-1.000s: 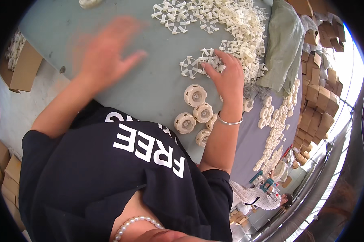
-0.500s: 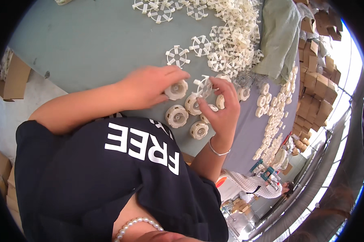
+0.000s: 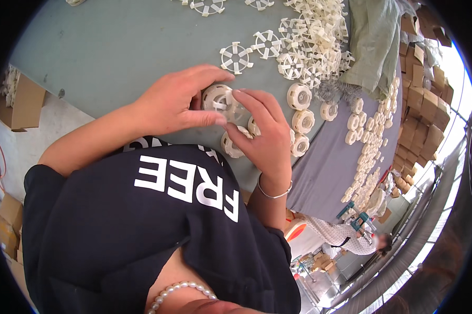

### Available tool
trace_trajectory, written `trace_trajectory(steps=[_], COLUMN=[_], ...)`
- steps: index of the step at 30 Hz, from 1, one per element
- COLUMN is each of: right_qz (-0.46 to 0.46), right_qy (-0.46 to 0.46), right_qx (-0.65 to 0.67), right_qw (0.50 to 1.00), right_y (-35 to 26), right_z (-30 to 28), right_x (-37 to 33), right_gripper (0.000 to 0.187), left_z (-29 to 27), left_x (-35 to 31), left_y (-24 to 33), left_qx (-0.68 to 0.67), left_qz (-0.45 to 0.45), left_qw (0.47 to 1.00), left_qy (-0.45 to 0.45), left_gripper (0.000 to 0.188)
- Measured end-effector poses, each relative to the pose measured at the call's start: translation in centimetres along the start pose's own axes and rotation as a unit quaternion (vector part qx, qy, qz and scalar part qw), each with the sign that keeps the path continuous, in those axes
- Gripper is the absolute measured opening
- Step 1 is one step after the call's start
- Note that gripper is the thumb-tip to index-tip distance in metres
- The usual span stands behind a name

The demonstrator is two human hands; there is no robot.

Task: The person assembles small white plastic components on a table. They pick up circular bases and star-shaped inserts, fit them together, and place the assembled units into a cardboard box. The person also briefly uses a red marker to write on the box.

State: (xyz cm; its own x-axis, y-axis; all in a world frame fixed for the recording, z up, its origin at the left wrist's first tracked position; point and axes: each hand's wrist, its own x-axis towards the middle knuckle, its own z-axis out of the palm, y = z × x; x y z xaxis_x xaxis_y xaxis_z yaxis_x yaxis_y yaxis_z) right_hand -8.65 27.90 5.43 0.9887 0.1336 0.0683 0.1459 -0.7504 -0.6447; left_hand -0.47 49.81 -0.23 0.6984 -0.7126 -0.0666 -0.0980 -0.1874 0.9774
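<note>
My left hand point(image 3: 181, 99) is curled round a cream round plastic housing point(image 3: 208, 97), its thumb along the near side. From the right, my right hand point(image 3: 262, 123) reaches in with thumb and fingers closed on a pale spoked ring point(image 3: 237, 111), blurred and partly hidden. The ring is against the housing's open face; whether it sits inside, I cannot tell. Just below my right fingers another cream housing point(image 3: 230, 146) lies on the table. More of these housings, such as one point(image 3: 303, 121) right of my right hand, lie close by.
Loose spoked rings point(image 3: 236, 57) lie beyond my hands, beside a large pile of them point(image 3: 319, 39). A greenish cloth point(image 3: 372, 47) borders the pile. Many small round parts point(image 3: 364, 141) spread on the grey table point(image 3: 115, 57) to the right. Cardboard boxes point(image 3: 416, 115) and another person point(image 3: 346, 235) are farther off.
My right hand has moved left, bringing the spoked ring to the housing. My left hand has shifted slightly up and left and lifted the housing.
</note>
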Motion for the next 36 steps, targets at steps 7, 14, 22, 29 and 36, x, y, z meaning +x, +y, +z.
trace_trajectory(steps=[7, 14, 22, 29, 36], right_qz=[0.014, 0.09, 0.024, 0.041, 0.103], right_qy=[-0.034, 0.029, -0.031, 0.062, 0.07], right_qx=[-0.027, -0.042, -0.13, -0.13, 0.138], right_qw=[0.999, 0.995, 0.991, 0.989, 0.983], right_y=[0.3, 3.5, 7.1, 5.6, -0.9], right_z=[1.3, -3.4, -2.1, -5.2, 0.4], right_x=[0.5, 0.6, 9.5, 8.4, -1.2], right_gripper=[0.054, 0.049, 0.055, 0.055, 0.055], left_z=[0.6, -4.3, 1.4, 6.6, -3.6], left_x=[0.6, -1.7, -0.5, -0.5, -1.9], left_y=[-1.0, -1.8, 2.7, 0.3, 0.2], left_qx=[0.025, 0.11, 0.244, 0.241, 0.169], left_qz=[0.023, 0.01, 0.14, 0.162, 0.046], left_qw=[0.999, 0.993, 0.959, 0.947, 0.984], left_qy=[0.018, 0.048, -0.022, -0.14, -0.038], left_gripper=[0.068, 0.058, 0.065, 0.076, 0.07])
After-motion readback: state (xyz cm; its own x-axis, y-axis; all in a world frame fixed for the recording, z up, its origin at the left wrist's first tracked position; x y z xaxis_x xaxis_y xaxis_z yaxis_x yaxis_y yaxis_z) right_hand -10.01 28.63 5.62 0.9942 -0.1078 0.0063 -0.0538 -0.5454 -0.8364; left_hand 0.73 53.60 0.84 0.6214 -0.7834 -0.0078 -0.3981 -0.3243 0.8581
